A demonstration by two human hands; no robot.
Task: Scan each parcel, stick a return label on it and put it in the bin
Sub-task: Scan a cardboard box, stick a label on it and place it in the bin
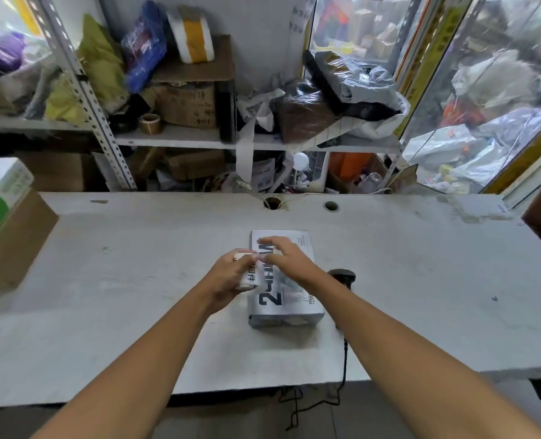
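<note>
Left hand [231, 274] pinches label [250, 274] at parcel [289, 299] left edge.

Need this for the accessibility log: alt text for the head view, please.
A person's left hand holds a white return label at the edge of a grey parcel on a grey table, while the right hand rests on the parcel. A black scanner lies just right of it; cluttered shelves stand behind.

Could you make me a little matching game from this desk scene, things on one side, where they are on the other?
Things:
1. parcel
2. barcode scanner
3. tape roll
4. cardboard box

Places:
A. on the shelf behind the desk
B. at the desk's left edge
C. mid-desk, under both hands
D. just right of the parcel

Pairs: 1-C, 2-D, 3-A, 4-B
</note>
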